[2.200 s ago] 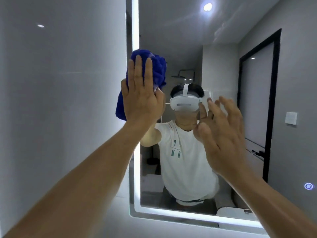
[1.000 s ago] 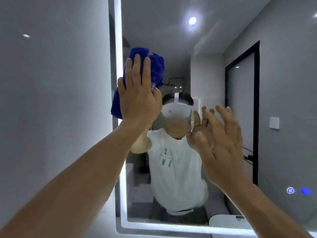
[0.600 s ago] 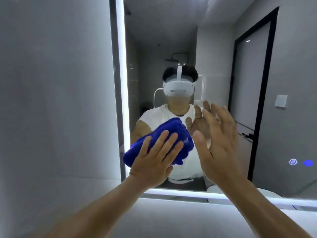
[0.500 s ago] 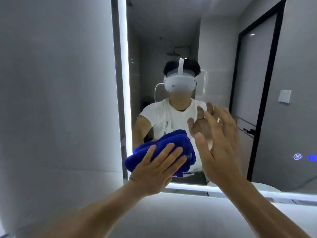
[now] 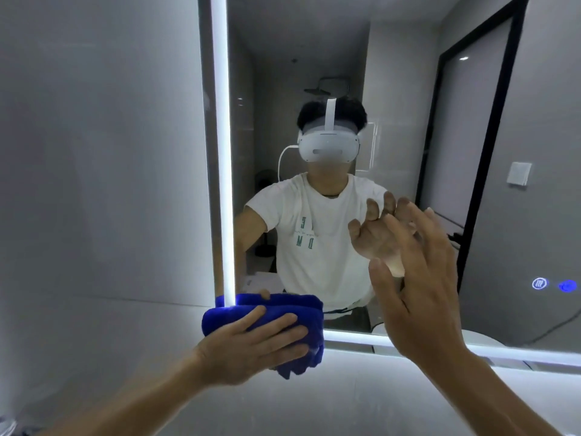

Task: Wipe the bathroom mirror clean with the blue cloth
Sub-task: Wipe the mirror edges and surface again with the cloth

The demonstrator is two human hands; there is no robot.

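two open-fingered hands: left hand (image 5: 251, 347) presses sideways-lying blue cloth (image 5: 292, 305), right hand (image 5: 421, 297) free.

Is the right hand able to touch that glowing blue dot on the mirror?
Probably yes. The right hand is open and empty, raised near the mirror; the blue dot glows to its right with nothing in between.

My L hand (image 5: 251, 344) w/ cloth (image 5: 283, 309) sits in the mirror's (image 5: 393, 89) bottom-left corner, wall (image 5: 94, 152) just beside on the left & below, R hand (image 5: 421, 297) spread at the glass blocks the way right, so free glass is straight up & top right.
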